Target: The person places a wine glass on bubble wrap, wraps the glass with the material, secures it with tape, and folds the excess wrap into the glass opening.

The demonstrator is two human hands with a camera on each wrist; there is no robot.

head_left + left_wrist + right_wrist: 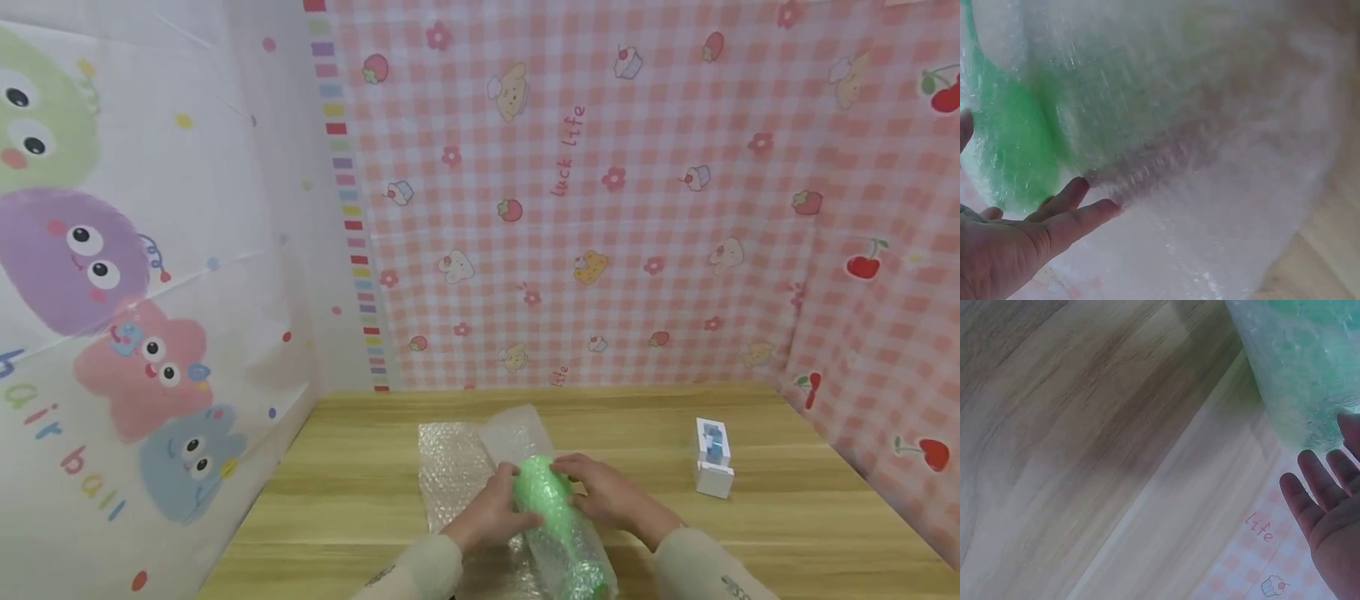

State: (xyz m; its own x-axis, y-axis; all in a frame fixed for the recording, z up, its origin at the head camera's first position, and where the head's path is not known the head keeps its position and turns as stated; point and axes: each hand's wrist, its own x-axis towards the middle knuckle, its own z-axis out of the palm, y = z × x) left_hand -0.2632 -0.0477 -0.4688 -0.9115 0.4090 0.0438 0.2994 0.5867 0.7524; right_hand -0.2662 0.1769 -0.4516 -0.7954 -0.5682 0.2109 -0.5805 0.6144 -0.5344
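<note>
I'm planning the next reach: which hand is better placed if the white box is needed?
Probably the right hand: it is nearer the white box, which stands on its side. The left hand is on the far side of the green bundle.

Left hand (493, 510), right hand (609, 492) flank green bubble-wrapped item (551, 500); white box (713, 458) apart, at right.

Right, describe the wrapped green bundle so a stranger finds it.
On the yellowish woodgrain table, look between the person's left hand and right hand. The long bundle there shows green through clear bubble wrap, unlike the colourless bubble-wrap sheet to its left.
</note>
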